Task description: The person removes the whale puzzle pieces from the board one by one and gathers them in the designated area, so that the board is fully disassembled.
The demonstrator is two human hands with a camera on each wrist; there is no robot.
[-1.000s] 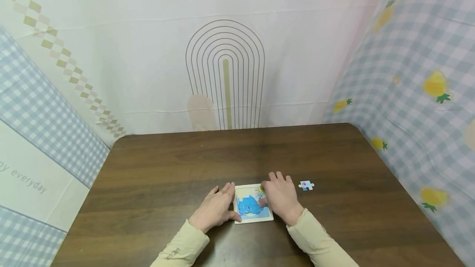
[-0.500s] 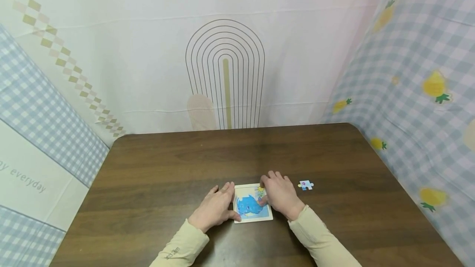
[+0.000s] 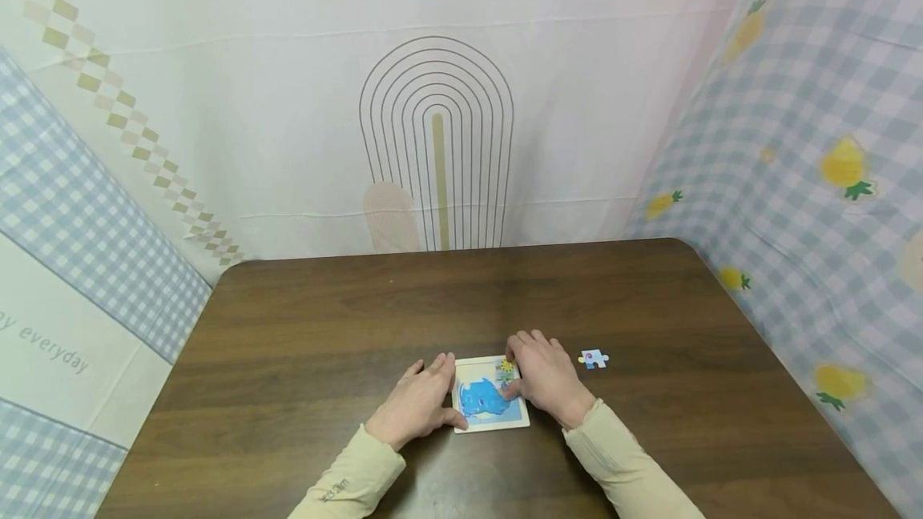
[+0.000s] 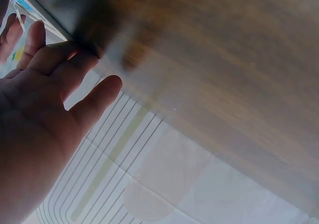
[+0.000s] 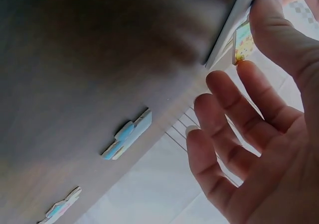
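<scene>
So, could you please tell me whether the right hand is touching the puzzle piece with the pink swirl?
Apart: the head view shows bare table between the right hand and the swirl puzzle piece.

In the lower centre of the picture, the right hand [image 3: 546, 375] has turned a little: compared with one second ago, its fingertips reach slightly more to the left, while the right sleeve [image 3: 629, 459] has gone slightly to the right. Between index finger and thumb, the sun-printed piece [image 3: 505, 369] now shows more of its surface.
</scene>
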